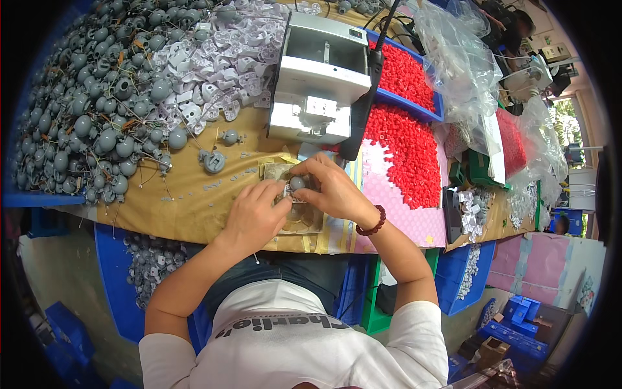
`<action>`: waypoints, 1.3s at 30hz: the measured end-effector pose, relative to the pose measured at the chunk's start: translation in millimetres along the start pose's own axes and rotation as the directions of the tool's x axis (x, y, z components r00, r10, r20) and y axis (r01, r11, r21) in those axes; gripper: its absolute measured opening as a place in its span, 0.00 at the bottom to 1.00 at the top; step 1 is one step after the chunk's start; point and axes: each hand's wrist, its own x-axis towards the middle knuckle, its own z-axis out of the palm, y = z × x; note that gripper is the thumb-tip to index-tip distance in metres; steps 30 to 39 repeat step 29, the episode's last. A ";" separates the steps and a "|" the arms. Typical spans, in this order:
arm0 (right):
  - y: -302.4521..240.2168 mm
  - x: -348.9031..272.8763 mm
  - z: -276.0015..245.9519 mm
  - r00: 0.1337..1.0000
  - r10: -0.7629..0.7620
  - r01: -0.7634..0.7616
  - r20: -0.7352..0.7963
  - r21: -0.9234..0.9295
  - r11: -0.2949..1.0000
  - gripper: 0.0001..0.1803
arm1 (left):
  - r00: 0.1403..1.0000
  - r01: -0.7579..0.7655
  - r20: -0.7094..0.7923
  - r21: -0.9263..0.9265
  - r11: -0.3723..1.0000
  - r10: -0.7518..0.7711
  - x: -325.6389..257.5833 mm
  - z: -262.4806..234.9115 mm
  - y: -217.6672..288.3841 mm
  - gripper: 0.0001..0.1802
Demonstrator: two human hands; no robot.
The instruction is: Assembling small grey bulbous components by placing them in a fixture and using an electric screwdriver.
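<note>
Brown paper covers the workbench (194, 201), which is crowded with parts: a big heap of grey ball-shaped pieces (91, 104) at the left, a spread of pale lilac plastic pieces (214, 58) behind them, and a white boxy machine (321, 74) at the centre rear. Red plastic bits (405, 149) lie in a pile at the right, beside clear plastic bags (463, 65). Near the front edge, both hands meet over a small flat fixture (304, 217). The left hand (256, 217) curls around small parts at the fixture's left side; what it grips is hidden. The right hand (337, 188), with a dark bead bracelet (370, 223) at the wrist, pinches a small grey ball piece (297, 183) between thumb and fingertips, just above the fixture. The piece is too covered to tell its long axis or heading.
</note>
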 end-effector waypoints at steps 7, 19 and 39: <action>-4.8 -5.4 3.7 0.991 0.065 -0.060 -0.119 0.051 0.997 0.24 | 0.983 0.181 -0.019 0.017 0.983 -0.181 23.2 3.2 10.4 0.20; 78.2 51.0 -53.2 0.678 0.311 -0.102 -0.666 0.334 0.937 0.34 | 0.983 0.169 -0.071 0.010 0.986 -0.167 19.2 10.0 8.7 0.20; -62.5 63.6 -85.8 0.712 -0.026 0.483 -0.702 0.463 0.743 0.37 | 0.982 0.164 -0.091 0.000 0.986 -0.164 19.7 9.1 5.9 0.21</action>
